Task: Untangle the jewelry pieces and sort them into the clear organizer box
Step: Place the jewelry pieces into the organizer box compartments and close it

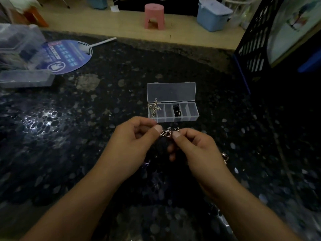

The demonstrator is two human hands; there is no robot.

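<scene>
The clear organizer box (194, 117) stands open on the dark table, lid tilted back. A silver cross pendant (154, 108) leans in its leftmost compartment, and a dark piece (177, 111) lies in a middle one. Just in front of the box, my left hand (133, 143) and my right hand (196, 148) pinch a silver chain with a clasp (167, 133) between thumbs and fingers. A further bit of silver chain (225, 157) shows beside my right wrist; whether it joins the held piece is hidden.
A round blue hand fan (66, 56) and clear plastic containers (22, 54) sit at the far left of the table. A black mesh rack (255, 40) stands at the right. On the floor beyond are a pink stool (154, 15) and a blue bin (212, 14).
</scene>
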